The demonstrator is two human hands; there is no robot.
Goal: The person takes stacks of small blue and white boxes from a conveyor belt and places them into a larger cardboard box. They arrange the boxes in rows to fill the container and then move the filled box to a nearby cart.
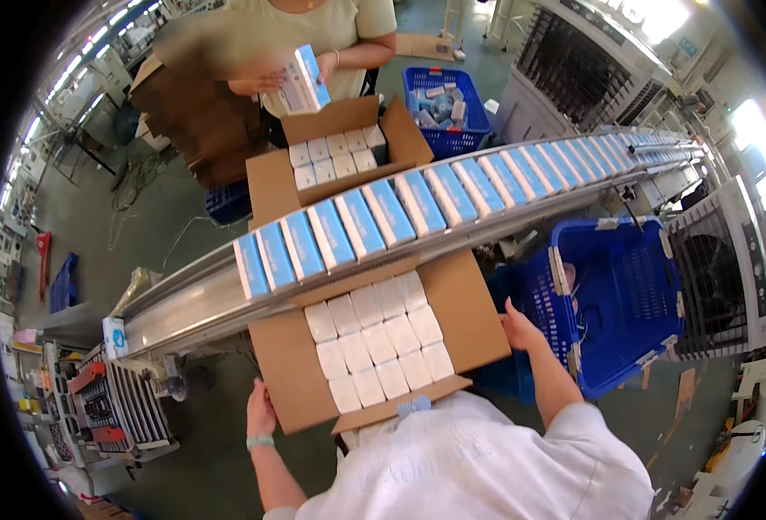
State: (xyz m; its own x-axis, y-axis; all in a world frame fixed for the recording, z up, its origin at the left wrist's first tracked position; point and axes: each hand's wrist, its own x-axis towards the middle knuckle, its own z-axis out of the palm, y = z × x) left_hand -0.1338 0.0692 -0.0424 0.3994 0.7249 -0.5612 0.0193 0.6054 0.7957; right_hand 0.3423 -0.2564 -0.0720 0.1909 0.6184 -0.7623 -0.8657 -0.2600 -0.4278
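An open cardboard box (pixel 474 338) stands in front of me, its flaps folded outward, filled with rows of white packs (pixel 378 342). My left hand (pixel 261 411) holds the box at its left flap, fingers partly hidden by the cardboard. At the opposite side, my right hand (pixel 519 327) grips the outer edge of the right flap. Just beyond the box, a conveyor (pixel 179 312) carries a long row of blue-and-white packs (pixel 361 224) standing side by side.
Across the conveyor a person (pixel 348 65) holds a blue-and-white pack (pixel 305 80) over another partly filled carton (pixel 270 178). A blue basket (pixel 565 286) sits at my right; a second blue basket (pixel 443 76) with packs stands farther back. One pack (pixel 115 338) rests by the conveyor's left end.
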